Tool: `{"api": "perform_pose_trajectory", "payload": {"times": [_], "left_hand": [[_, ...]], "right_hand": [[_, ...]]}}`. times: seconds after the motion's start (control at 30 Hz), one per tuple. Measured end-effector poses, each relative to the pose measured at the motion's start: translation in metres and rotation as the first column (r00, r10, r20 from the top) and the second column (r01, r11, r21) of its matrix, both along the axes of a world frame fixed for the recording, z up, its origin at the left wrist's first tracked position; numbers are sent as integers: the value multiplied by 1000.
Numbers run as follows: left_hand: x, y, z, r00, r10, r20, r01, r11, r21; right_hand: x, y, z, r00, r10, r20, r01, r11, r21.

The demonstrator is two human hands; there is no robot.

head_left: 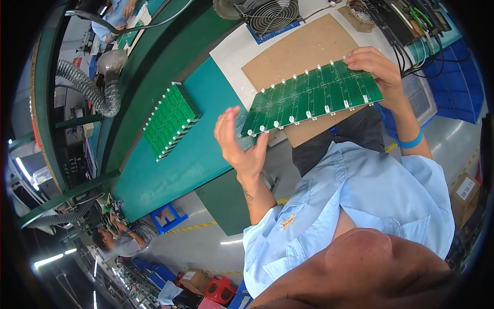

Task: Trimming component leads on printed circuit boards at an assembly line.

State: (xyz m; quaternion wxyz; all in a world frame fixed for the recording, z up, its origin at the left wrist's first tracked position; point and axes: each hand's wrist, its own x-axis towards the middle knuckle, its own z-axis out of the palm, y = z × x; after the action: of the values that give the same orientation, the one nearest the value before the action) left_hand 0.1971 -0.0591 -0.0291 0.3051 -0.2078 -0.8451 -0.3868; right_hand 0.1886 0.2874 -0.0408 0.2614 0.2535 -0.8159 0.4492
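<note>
A green circuit board panel [314, 98], with small white connectors along its two long edges, is held tilted above the bench in front of me. My right hand [380, 74] grips its far right corner, fingers over the top edge. At the opposite end is my left hand [237, 144], its fingers spread upward and apart from the board. The left thumb reaches to the near left corner and seems to touch the edge. On the green mat to the left lies a neat stack of similar circuit board panels [172, 121].
Brown cardboard [303, 49] lies on the white bench sheet beneath the panel. Behind it stand a black fan [271, 18] and a tub of small white parts [358, 14]. Cables and blue bins [458, 77] crowd the right. A flexible duct [85, 85] hangs at left. Other people work farther off.
</note>
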Motion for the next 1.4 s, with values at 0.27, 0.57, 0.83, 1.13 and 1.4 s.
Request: {"api": "perform_pose_trajectory", "payload": {"times": [0.27,0.57,0.83,1.13,1.4], "left_hand": [[-1,-46,-42,954,-33,299,59,995,-79],[26,-34,-41,832,-340,437,1,790,613],[45,-27,-24,622,-673,401,-61,469,881],[44,-98,-2,852,-389,350,-133,487,863],[-57,-190,54,935,-37,354,-245,654,716]], "right_hand": [[2,1,1,999,22,-33,-23,999,-24],[4,-22,-5,850,170,499,238,720,-651],[-11,-38,-19,734,276,620,280,709,-647],[-2,-44,-6,738,336,585,199,721,-664],[14,-13,-16,710,295,639,248,744,-620]]}}
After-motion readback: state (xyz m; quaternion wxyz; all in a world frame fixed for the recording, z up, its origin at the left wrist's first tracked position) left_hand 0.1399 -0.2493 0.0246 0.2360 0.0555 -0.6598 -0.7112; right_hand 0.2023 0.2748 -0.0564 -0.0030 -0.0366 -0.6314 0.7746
